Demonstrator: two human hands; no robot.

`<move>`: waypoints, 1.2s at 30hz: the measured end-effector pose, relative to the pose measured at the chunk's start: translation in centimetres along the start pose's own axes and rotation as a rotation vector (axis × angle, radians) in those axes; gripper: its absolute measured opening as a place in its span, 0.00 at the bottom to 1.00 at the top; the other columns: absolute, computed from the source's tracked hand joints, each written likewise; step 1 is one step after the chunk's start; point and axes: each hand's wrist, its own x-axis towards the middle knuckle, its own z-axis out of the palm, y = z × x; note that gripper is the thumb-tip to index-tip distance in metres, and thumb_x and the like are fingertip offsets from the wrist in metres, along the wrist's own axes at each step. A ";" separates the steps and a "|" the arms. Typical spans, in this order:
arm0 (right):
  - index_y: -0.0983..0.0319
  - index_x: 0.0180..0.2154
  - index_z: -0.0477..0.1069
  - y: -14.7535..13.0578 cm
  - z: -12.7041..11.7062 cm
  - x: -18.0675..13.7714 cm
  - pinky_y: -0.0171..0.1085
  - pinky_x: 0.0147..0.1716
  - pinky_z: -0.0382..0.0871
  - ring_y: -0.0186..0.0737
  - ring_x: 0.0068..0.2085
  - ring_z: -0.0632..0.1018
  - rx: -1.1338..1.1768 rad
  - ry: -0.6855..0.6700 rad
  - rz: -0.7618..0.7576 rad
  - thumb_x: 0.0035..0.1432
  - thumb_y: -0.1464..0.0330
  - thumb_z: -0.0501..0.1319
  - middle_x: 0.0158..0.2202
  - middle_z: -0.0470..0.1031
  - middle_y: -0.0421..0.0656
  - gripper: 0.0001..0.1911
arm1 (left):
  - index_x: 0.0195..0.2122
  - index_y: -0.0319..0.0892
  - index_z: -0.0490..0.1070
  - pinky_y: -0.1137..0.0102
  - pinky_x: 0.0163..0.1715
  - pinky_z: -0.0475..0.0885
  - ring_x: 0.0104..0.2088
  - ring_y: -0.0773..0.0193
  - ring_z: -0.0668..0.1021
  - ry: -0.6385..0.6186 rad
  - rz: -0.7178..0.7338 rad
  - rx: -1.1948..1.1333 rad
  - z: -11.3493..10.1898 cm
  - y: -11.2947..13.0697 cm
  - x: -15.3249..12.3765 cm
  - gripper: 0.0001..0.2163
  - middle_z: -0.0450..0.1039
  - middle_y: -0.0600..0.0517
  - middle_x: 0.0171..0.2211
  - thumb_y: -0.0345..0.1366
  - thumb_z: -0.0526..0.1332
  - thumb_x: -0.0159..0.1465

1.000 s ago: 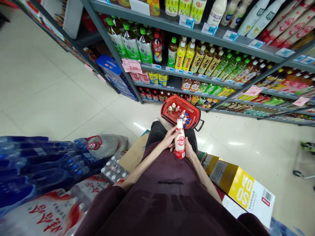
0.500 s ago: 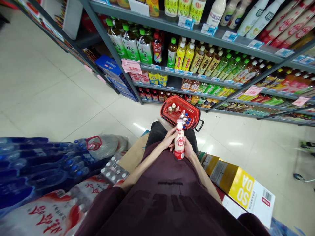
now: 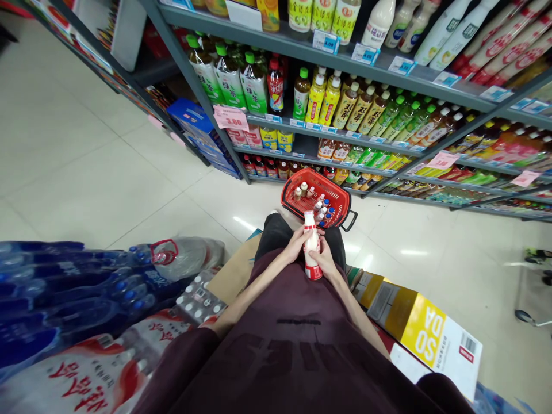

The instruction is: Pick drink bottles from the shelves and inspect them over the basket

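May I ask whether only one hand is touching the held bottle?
No, the left hand and the right hand both touch the bottle.

The right hand (image 3: 326, 263) covers part of the red-and-white bottle's (image 3: 313, 247) label, and parts of the left hand's (image 3: 294, 246) fingers are hidden behind it. Labels on the small bottles (image 3: 298, 194) in the red shopping basket (image 3: 330, 185) are too small to read, as is the fine print on the shelf price tags (image 3: 326, 41). The upper edge crops the far green-labelled bottles (image 3: 322, 16); the left edge, the blue-wrapped bottle packs (image 3: 30, 313); the right edge, a wheeled metal frame (image 3: 523, 315).
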 end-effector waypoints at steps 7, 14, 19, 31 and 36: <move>0.58 0.51 0.62 -0.9 1.1 -0.8 0.44 0.49 0.75 0.45 0.47 0.78 -0.221 -0.032 0.015 0.38 0.65 0.77 0.48 0.75 0.44 0.40 | 0.49 0.36 0.76 0.68 0.38 0.75 0.37 0.58 0.81 0.101 -0.026 -0.046 -0.5 -0.3 0.4 0.26 0.81 0.46 0.38 0.51 0.71 0.57; 0.59 0.55 0.62 -1.6 1.2 -1.8 0.48 0.55 0.72 0.49 0.52 0.77 -0.397 -0.021 -0.057 0.42 0.64 0.76 0.52 0.75 0.47 0.40 | 0.54 0.38 0.73 0.63 0.43 0.76 0.39 0.56 0.82 0.038 -0.030 -0.222 -1.2 0.3 0.2 0.27 0.81 0.46 0.37 0.49 0.71 0.59; 0.59 0.53 0.64 -2.0 2.1 -2.4 0.47 0.53 0.73 0.49 0.50 0.78 -0.367 0.002 -0.109 0.45 0.65 0.74 0.51 0.76 0.46 0.34 | 0.55 0.39 0.74 0.62 0.43 0.76 0.38 0.54 0.82 0.001 -0.068 -0.212 -1.5 0.8 -0.4 0.28 0.81 0.46 0.37 0.50 0.71 0.59; 0.56 0.48 0.71 -1.5 3.2 -1.2 0.45 0.41 0.78 0.50 0.40 0.82 -0.447 0.200 -0.328 0.42 0.66 0.71 0.41 0.81 0.42 0.28 | 0.55 0.49 0.78 0.54 0.66 0.64 0.63 0.43 0.72 0.039 -0.169 0.189 -2.6 1.4 -0.9 0.29 0.77 0.45 0.58 0.57 0.70 0.55; 0.51 0.48 0.72 -2.2 1.7 -0.2 0.52 0.42 0.80 0.59 0.40 0.82 -0.481 0.355 -0.319 0.41 0.60 0.71 0.40 0.82 0.45 0.29 | 0.60 0.59 0.74 0.51 0.71 0.57 0.70 0.42 0.63 -0.120 -0.151 0.443 -4.0 -0.3 -1.2 0.36 0.69 0.53 0.66 0.67 0.66 0.52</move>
